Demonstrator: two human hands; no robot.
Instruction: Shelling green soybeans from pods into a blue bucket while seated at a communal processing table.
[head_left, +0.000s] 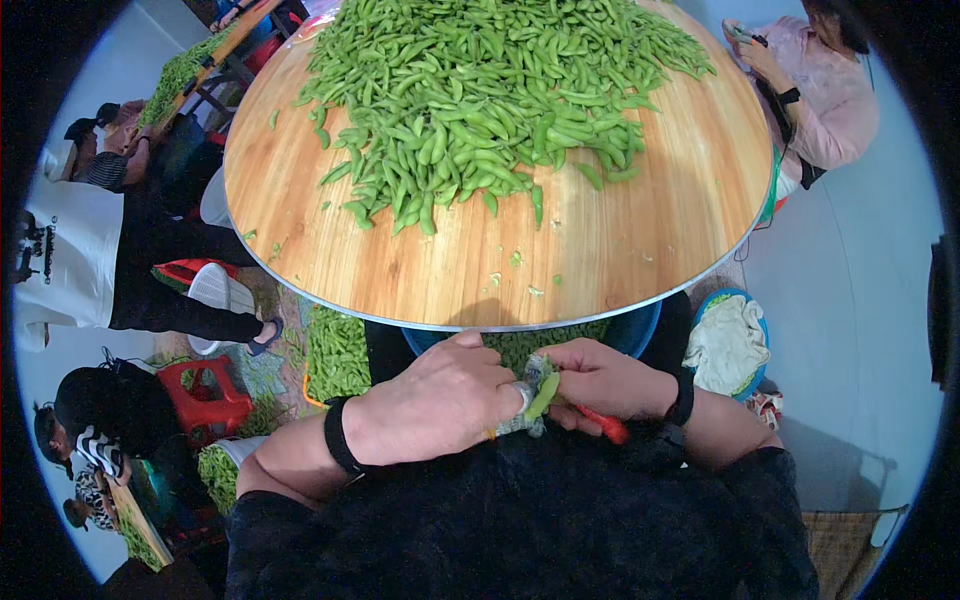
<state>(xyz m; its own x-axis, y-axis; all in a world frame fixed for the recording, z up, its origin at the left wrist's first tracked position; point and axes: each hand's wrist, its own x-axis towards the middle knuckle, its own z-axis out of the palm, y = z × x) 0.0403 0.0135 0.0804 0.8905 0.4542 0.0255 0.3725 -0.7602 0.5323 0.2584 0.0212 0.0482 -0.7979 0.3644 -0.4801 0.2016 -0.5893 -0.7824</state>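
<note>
Below the near edge of a round wooden table (420, 281), my two hands meet in front of my dark shirt. My left hand (435, 397), with a black band at the wrist, has grey wrapping about its fingers and holds a green soybean pod (543, 397). Thumb and forefinger of my right hand (611, 382) touch the pod's upper end, while a red-handled tool (604, 425) lies in its curled fingers; the tool's working end is hidden. Under my hands is a blue tub (643, 330) with green beans or pods inside. A large heap of pods (480, 112) covers the table's far part.
A blue basin (763, 345) with a pale cloth stands at right. At left are a container of pods (336, 352), a red stool (206, 397) and a white basket (219, 292). A person in pink sits at upper right; several others are at left.
</note>
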